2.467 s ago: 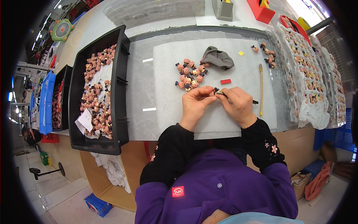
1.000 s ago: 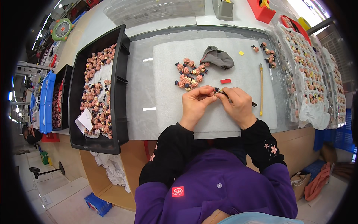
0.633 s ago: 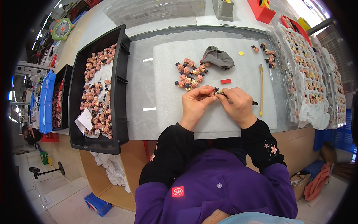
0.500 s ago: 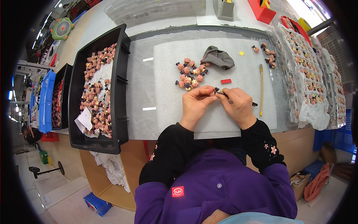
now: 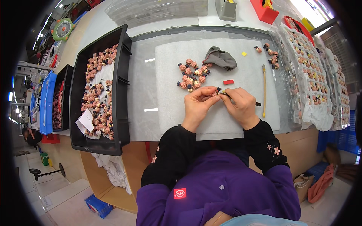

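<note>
Over the pale foam mat (image 5: pixel 177 120), my left hand (image 5: pixel 198 107) pinches a small pink-and-dark figurine (image 5: pixel 215 93) between thumb and fingers. My right hand (image 5: pixel 242 107) is closed around a slim black pen-like tool (image 5: pixel 258 104), its tip meeting the figurine. Fingers cover much of both. Just beyond my left hand lies a loose cluster of similar pink figurines (image 5: pixel 187 81). A grey cloth (image 5: pixel 221 59) rests behind them. Close beyond my right hand is a red block (image 5: pixel 228 82); a thin wooden stick (image 5: pixel 264 90) lies to its right.
A black bin (image 5: pixel 122 94) of pink figurines stands at left, a blue crate (image 5: pixel 47 103) beyond it. Clear trays of figurines (image 5: pixel 315 83) are stacked at right. Several more figurines (image 5: pixel 272 56) and a yellow piece (image 5: pixel 244 54) lie on the mat. Tape dispensers (image 5: pixel 264 11) stand at the back.
Both hands stay in the same place. The figurine and the tool have shifted only very slightly between the fingers.
</note>
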`<state>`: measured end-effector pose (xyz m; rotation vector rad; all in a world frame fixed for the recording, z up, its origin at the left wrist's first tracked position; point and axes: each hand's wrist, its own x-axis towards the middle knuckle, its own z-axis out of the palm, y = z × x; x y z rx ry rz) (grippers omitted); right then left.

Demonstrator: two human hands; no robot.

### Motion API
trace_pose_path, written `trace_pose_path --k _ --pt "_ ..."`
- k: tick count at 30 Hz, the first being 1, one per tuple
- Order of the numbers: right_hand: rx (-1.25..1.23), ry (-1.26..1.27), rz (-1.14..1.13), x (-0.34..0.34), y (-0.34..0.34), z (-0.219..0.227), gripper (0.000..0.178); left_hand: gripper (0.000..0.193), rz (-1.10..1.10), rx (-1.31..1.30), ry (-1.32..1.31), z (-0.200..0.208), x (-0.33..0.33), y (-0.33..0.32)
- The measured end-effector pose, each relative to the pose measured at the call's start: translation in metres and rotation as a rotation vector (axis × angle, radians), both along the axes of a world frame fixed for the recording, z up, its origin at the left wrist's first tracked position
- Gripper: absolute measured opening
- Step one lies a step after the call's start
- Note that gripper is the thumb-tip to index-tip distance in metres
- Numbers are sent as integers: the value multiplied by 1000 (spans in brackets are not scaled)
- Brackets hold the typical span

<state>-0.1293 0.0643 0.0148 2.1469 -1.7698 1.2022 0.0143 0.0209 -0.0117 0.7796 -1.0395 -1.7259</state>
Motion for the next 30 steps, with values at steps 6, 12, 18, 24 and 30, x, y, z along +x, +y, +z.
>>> trace_pose_path --k 6,12,18,24,30 --pt "12 8 2 0 0 -1 15 24 -14 31 -55 5 0 0" --pt "14 3 4 0 0 -2 15 25 4 49 -44 2 0 -1" --pt "16 14 -16 0 0 0 14 26 -9 27 -59 3 0 -1" --pt "-16 36 23 -1 0 0 15 25 10 36 -30 3 -1 0" --pt "-9 35 22 1 0 0 15 24 5 32 -14 1 0 0"
